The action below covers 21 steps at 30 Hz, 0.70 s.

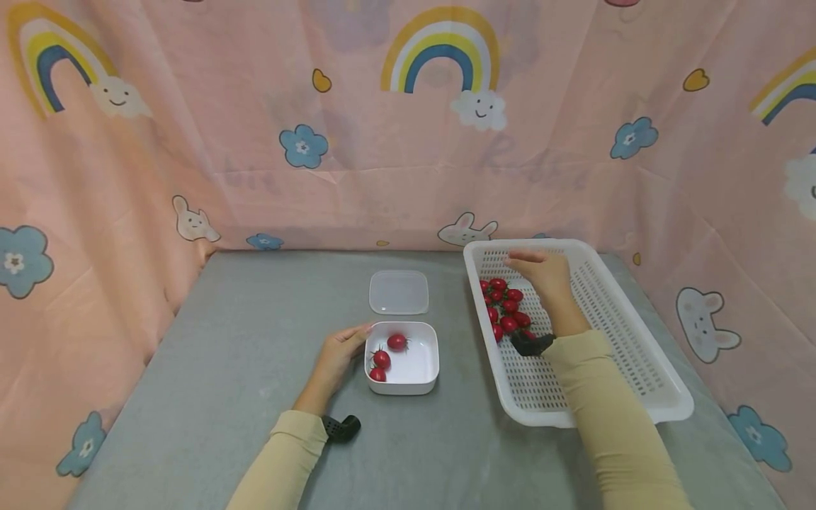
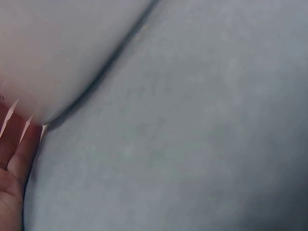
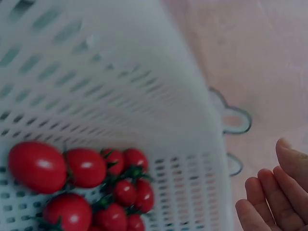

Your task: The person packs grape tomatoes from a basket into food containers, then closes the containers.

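My left hand (image 1: 338, 358) rests against the left side of a small white square box (image 1: 417, 388), its fingertips at the rear left corner of the rim. In the left wrist view, fairly straight fingers (image 2: 21, 159) lie along the box's wall (image 2: 72, 53). Three cherry tomatoes (image 1: 397, 343) with green stems lie inside the box. Over the far part of a white slotted basket (image 1: 529, 416) hovers my right hand (image 1: 545, 276), loosely bent and holding nothing. Several cherry tomatoes (image 1: 510, 306) are grouped along the basket's left side, left of that hand.
A translucent lid (image 1: 399, 292) lies flat just behind the box. The grey tabletop (image 1: 242, 354) meets a pink patterned curtain (image 1: 382, 191) at the back and sides. The basket's raised wall (image 3: 183, 96) stands near the curtain.
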Motion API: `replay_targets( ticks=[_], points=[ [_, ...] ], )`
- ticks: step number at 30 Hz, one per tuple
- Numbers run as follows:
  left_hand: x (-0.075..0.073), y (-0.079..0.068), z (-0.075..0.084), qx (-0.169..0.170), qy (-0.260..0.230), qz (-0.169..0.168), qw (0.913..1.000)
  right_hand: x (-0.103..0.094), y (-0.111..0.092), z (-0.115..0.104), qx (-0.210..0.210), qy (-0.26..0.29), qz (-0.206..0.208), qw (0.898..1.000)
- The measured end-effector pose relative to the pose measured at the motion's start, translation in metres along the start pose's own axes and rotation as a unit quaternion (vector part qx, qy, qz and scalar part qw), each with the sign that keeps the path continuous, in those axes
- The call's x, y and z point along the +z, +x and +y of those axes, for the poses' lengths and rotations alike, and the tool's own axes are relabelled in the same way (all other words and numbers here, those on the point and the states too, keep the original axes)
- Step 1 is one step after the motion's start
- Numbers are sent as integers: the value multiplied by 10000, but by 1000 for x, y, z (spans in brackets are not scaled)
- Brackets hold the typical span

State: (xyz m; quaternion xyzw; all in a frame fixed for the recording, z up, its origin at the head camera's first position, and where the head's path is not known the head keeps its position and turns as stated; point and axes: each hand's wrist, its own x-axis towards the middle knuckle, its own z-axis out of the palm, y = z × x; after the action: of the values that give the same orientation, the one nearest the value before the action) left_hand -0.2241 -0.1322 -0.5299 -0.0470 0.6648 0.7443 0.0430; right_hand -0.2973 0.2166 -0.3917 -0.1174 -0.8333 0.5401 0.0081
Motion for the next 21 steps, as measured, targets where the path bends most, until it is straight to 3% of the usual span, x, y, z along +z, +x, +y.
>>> replay_targets(
  ticks=[9, 15, 21],
  points=[
    [-1, 1, -1, 14, -63, 5, 10000, 0, 14, 32, 523, 90, 192, 9984],
    [-1, 0, -1, 29, -93, -18, 10000, 2, 23, 49, 648, -368, 341, 9966],
    [-1, 0, -1, 56, -47, -7, 10000, 3, 35, 67, 769, -308, 180, 9964]
  ],
)
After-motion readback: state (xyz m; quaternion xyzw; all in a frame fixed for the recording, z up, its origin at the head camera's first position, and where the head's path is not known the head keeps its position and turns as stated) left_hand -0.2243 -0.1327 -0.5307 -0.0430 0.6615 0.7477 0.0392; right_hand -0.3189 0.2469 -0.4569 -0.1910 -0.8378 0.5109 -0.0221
